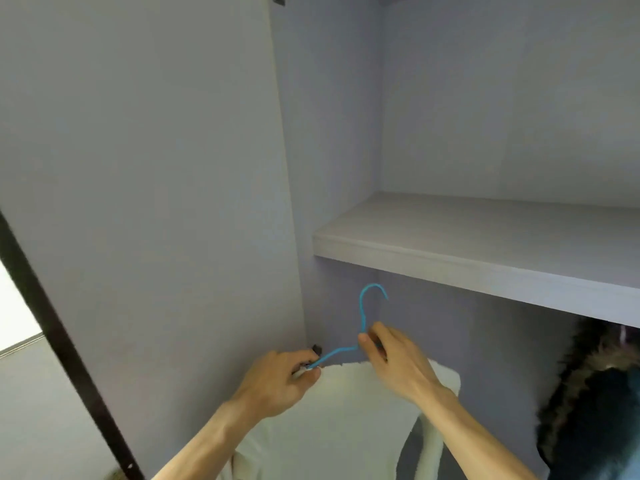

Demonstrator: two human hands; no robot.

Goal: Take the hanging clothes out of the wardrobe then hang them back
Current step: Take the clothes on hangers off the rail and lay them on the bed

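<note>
I'm counting what's here.
I'm seeing one blue hanger (362, 317), one white garment (332, 427), one fur-trimmed coat (588, 393), one pale shelf (485, 251).

Dark strip and bright patch at the far left

A dark brown strip (64, 341) is seen slanting from the left edge down to the bottom, with a small screw (130, 465) set near its lower end. Left of it, a bright white patch (14, 306) is bounded below by a pale ledge (20, 344), under which a grey surface (34, 410) is seen.
</note>
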